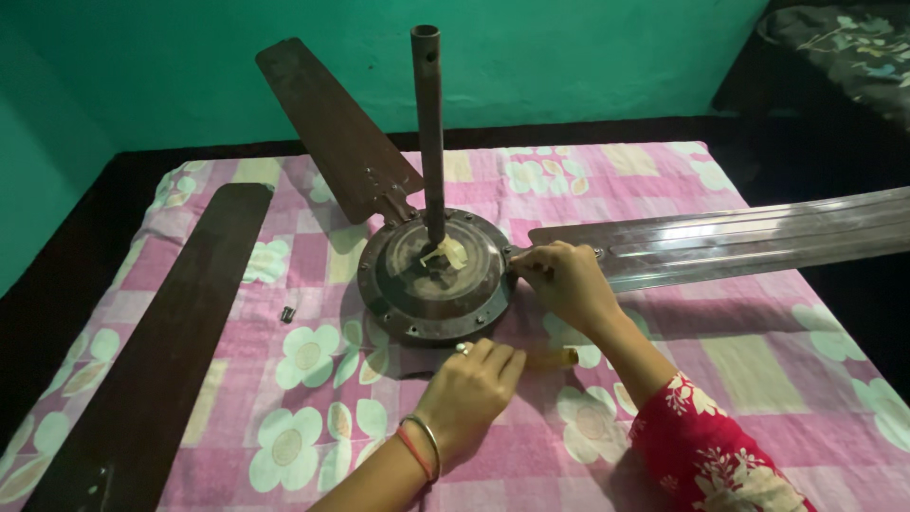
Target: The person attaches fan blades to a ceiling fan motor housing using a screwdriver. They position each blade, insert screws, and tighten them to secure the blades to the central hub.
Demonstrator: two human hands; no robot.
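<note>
A brown ceiling fan motor [431,284] lies on a pink flowered cloth [313,379], its down rod [428,133] standing upright. One blade [332,128] is fixed at the back left and a shiny blade [749,242] stretches to the right. My right hand [564,280] pinches something small at the joint between the shiny blade and the motor rim; what it holds is hidden. My left hand [469,384] rests against the near rim of the motor, fingers curled, with a ring and bangles on it.
A loose third blade [156,351] lies along the cloth's left side. A small dark screw or nut [286,313] sits on the cloth left of the motor. A green wall [569,57] stands behind, and a dark patterned cushion [853,43] is at top right.
</note>
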